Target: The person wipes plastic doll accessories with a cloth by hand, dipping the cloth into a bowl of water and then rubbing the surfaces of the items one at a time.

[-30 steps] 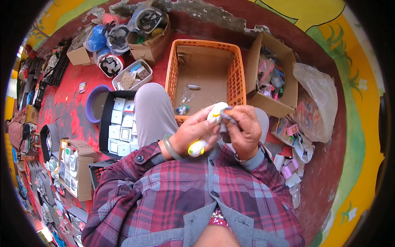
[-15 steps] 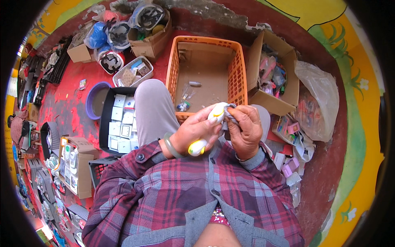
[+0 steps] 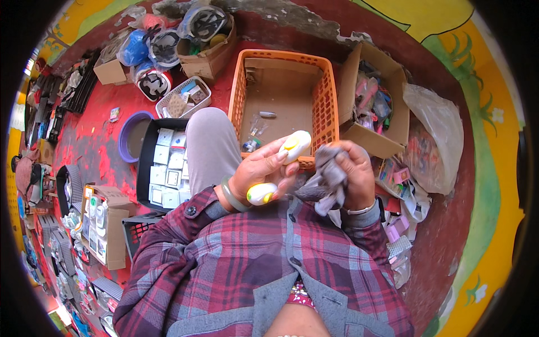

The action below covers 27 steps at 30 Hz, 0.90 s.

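My left hand (image 3: 255,171) is closed on a glossy white-and-yellow rounded plastic piece (image 3: 298,145), with the thumb on its yellow part. A second white-and-yellow rounded piece (image 3: 261,194), with a green spot at one end, sticks out below the same hand near the wrist. Whether the two are joined is hidden by the palm and fingers. Bunched in my right hand (image 3: 358,174) is a crumpled grey cloth (image 3: 328,174), its loose folds hanging down. The cloth is apart from the upper white piece. Both hands are above my lap, at the near side of the orange basket.
Ahead stands the orange plastic basket (image 3: 329,101), cardboard-lined, holding a few small items. Right of it is an open carton (image 3: 387,143) of assorted goods. At left are a black tray (image 3: 145,185) of white boxes, a purple basin (image 3: 122,147) and a white basket (image 3: 206,103).
The cloth has come off the upper white piece as my right hand moved right, and it now hangs loose. My left hand has turned slightly and the lower piece shifted left and up.
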Motion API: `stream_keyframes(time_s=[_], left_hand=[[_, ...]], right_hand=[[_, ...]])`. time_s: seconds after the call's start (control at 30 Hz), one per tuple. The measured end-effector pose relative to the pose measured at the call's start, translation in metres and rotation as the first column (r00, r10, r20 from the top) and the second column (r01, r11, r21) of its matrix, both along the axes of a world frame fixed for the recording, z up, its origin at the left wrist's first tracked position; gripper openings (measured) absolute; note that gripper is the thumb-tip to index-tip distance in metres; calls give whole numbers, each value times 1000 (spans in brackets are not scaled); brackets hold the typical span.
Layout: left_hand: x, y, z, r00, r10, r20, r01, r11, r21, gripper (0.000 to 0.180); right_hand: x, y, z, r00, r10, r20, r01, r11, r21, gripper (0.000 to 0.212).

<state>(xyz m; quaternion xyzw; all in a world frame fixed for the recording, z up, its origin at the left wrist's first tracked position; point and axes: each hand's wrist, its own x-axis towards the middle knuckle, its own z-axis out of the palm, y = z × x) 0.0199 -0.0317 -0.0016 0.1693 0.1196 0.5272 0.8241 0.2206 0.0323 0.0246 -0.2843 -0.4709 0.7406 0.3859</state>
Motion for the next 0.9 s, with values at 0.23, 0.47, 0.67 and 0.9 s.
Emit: stream_keyframes(time_s=[0.23,0.47,0.67,0.9], left_hand=[[-2,0,-3,1000,19,-5,-19,1000,-24,50],[4,-1,-1,995,36,-98,-36,999,5,51],[6,-2,-1,993,-7,-120,5,1000,-20,49],[12,-1,1,980,-98,-176,108,993,45,51]], right_hand=[[-3,26,-7,966,-228,-119,188,942,-280,32],[-38,-6,14,995,-69,-74,68,998,-14,71],[-38,-3,0,976,-146,162,79,929,361,55],[-42,-3,-14,934,-298,195,164,846,507,18]])
